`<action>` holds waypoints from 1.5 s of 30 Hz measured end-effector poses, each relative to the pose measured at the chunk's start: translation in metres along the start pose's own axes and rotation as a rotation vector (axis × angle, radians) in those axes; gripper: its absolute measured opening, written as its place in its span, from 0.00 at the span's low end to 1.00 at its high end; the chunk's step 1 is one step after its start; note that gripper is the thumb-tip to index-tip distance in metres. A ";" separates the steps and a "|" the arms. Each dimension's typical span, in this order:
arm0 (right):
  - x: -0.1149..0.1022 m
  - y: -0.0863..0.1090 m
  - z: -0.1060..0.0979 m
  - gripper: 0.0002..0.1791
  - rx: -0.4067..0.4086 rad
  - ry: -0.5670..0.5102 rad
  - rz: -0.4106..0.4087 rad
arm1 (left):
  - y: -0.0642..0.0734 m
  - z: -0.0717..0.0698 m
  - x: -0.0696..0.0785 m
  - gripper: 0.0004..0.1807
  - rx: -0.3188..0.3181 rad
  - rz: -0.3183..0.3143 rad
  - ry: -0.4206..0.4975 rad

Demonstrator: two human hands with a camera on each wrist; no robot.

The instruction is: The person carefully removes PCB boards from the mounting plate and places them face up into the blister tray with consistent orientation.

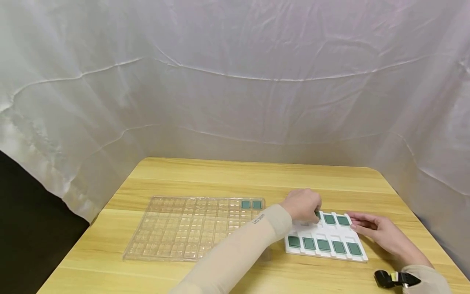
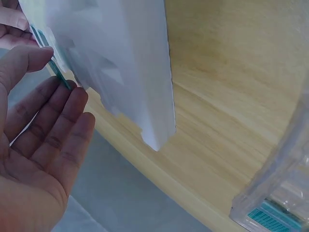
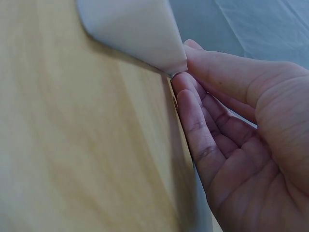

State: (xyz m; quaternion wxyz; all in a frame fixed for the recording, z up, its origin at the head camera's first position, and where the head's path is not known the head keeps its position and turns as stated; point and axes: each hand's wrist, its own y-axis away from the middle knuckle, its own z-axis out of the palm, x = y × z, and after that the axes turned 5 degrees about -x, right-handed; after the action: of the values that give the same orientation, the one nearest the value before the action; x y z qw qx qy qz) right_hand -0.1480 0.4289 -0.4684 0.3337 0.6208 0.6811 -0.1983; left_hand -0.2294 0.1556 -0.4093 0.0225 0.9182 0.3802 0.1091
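Note:
My left hand (image 1: 302, 204) is over the far side of the white tray (image 1: 313, 232), pinching a thin green chip (image 2: 60, 74) between thumb and fingertips. In the left wrist view the chip stands edge-on beside the tray's pocketed edge. Two more chips, one of them this green chip (image 1: 329, 219), lie in the far row to the right of that hand. A near row holds several others, such as the corner chip (image 1: 354, 248). With thumb and fingers, my right hand (image 1: 385, 233) grips the tray's right far corner, seen close up as a white corner (image 3: 145, 34).
Left of the white tray lies a large clear plastic tray (image 1: 165, 228) with many square pockets. Two green chips, including the corner one (image 1: 257, 204), sit in its far right pockets. My left sleeve (image 1: 235, 249) crosses its right part. Pale curtains (image 1: 235, 102) surround the wooden table (image 1: 205, 171).

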 end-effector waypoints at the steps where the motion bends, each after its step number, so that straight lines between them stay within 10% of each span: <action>1: 0.000 0.000 0.000 0.31 0.000 -0.003 -0.002 | 0.000 0.000 -0.001 0.16 -0.001 0.006 0.004; 45: 0.002 0.000 -0.001 0.30 0.014 0.027 -0.071 | 0.046 -0.026 -0.099 0.04 0.080 -0.019 0.125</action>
State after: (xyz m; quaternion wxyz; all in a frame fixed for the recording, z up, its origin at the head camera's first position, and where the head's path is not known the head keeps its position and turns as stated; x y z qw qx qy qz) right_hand -0.1480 0.4307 -0.4693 0.3130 0.6010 0.7059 -0.2062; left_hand -0.2712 0.0528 -0.3966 -0.0366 0.9060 0.3938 0.1507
